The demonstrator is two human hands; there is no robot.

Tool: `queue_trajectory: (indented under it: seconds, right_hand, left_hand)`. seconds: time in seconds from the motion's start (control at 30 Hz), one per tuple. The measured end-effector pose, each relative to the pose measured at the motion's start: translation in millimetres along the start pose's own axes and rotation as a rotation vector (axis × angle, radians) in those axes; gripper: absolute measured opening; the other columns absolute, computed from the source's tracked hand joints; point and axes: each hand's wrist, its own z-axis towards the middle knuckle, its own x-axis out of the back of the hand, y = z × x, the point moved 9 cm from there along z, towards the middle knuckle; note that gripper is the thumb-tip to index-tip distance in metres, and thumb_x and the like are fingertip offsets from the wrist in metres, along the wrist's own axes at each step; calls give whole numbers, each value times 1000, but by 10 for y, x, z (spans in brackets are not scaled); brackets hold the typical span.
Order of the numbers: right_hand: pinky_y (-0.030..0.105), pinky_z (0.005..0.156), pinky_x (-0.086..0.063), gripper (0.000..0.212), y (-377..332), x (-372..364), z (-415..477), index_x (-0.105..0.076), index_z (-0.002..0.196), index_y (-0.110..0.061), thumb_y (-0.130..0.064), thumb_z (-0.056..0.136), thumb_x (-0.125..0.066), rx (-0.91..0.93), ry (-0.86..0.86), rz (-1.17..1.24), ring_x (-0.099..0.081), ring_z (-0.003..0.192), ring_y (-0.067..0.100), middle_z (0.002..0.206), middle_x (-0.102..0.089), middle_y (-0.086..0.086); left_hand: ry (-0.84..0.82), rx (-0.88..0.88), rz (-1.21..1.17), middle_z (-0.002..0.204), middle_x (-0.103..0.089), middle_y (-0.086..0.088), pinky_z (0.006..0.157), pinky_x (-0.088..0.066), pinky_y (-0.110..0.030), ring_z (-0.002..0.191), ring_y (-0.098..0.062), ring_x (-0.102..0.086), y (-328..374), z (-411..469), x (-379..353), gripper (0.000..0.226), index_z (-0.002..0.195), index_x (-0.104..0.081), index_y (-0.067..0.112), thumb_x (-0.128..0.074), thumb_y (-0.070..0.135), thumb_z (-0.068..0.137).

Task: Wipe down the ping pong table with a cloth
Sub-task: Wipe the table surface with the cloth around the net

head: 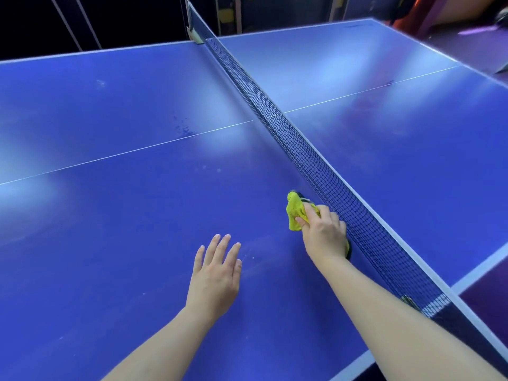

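Wiping appears to be in hand along the foot of the net [302, 149], on the left half of the blue worktop [137, 215]. The cloth [295, 213], yellow and bunched, lies on the surface just beside the mesh, under the right hand [324, 232]. That hand's fingers [310, 213] are curled over the cloth and clamped on it, pressing it down. The left hand [217, 268] is low over the worktop nearer the person, with straight, slightly parted fingers that hold nothing; whether it touches the surface cannot be told. The bunched cloth probably cleans only a narrow band, so opening it flatter under the palm would cover more per stroke. Strokes are best run parallel to the net and overlapped, with the knuckles kept off the mesh so that it is neither snagged nor pushed. Two areas appear to need firmer passes: the dark specks [184, 130] at the white centre line [110, 158], and the pale flecks [251, 255] just beside the left hand. If the left hand serves as a brace, it is best placed on unwiped surface, since a palm may leave marks. The far side of the net shows dull smears and is judged not yet done.
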Motion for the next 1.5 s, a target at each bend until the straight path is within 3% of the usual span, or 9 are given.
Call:
queue_trajectory:
  seconds: [0.13, 0.23, 0.33, 0.43, 0.6, 0.77, 1.1, 1.27, 1.5]
  right_hand:
    - [46, 93, -42, 54, 285, -40, 198, -36, 150, -28, -55, 103, -34, -102, -275, -224, -49, 119, 32, 143, -42, 9]
    - [44, 92, -44, 56, 387, -203, 47, -30, 150, -27, -57, 103, -25, -127, -475, -260, -44, 124, 32, 148, -35, 9]
    - [45, 95, -41, 62, 457, -206, -62, -24, 154, -31, -59, 100, -30, 32, -415, -356, -44, 124, 30, 148, -37, 7]
    - [49, 111, -33, 59, 577, -200, -90, -28, 155, -38, -55, 100, -38, 188, -337, -176, -32, 143, 31, 162, -26, 7]
    - [45, 124, -17, 51, 525, -434, -103, -36, 151, -45, -48, 101, -24, 463, -326, 14, -4, 155, 15, 168, -11, -7]
    - [46, 123, -20, 50, 599, -542, -58, -45, 148, -40, -48, 100, -30, 389, -244, 120, -16, 153, 22, 165, -23, -3]
    - [50, 120, -22, 59, 290, -625, -358, -41, 150, -38, -51, 97, -18, 14, -262, 107, -18, 152, 25, 164, -28, 3]
    - [52, 116, -26, 62, -315, -603, -628, -41, 150, -37, -51, 96, -14, 6, -271, 76, -20, 151, 25, 162, -31, 2]
    - [50, 121, -18, 63, -1254, -657, -1068, -29, 153, -44, -54, 96, -7, 28, -306, 30, -13, 153, 21, 165, -23, -4]
  left_hand:
    - [9, 37, -21, 156, -43, 0, 120, -18, -45, 150, -21, -26, 53, 93, -2, 56, 143, -53, 23, -19, 42, 104]
    - [1, 35, -30, 157, -41, 0, 121, -20, -46, 151, -22, -25, 127, 123, -21, 57, 145, -52, 24, -17, 42, 104]
    - [-2, -17, -24, 155, -44, -1, 119, -19, -45, 150, -24, -30, 211, 105, -14, 54, 142, -54, 23, -20, 41, 105]
    - [5, -58, -23, 154, -46, -1, 118, -19, -46, 148, -24, -33, 222, 93, 5, 58, 140, -56, 22, -14, 41, 107]
    - [28, -113, -55, 152, -48, -1, 118, -21, -47, 147, -24, -35, 245, 94, -49, 53, 139, -57, 19, -20, 38, 107]
    - [46, -188, -18, 152, -49, -1, 117, -23, -48, 147, -24, -36, 268, 68, -153, 48, 138, -58, 18, -29, 35, 105]
    - [46, 34, 5, 153, -47, -2, 117, -21, -49, 148, -25, -34, -289, -20, 65, 52, 141, -56, 18, -25, 36, 104]
    - [63, 112, 4, 153, -47, -1, 118, -20, -48, 148, -24, -33, -849, -360, 229, 52, 142, -55, 18, -25, 36, 103]
    - [59, 208, -8, 153, -47, 0, 118, -18, -47, 148, -23, -32, -1621, -1027, 312, 52, 144, -53, 19, -25, 37, 103]
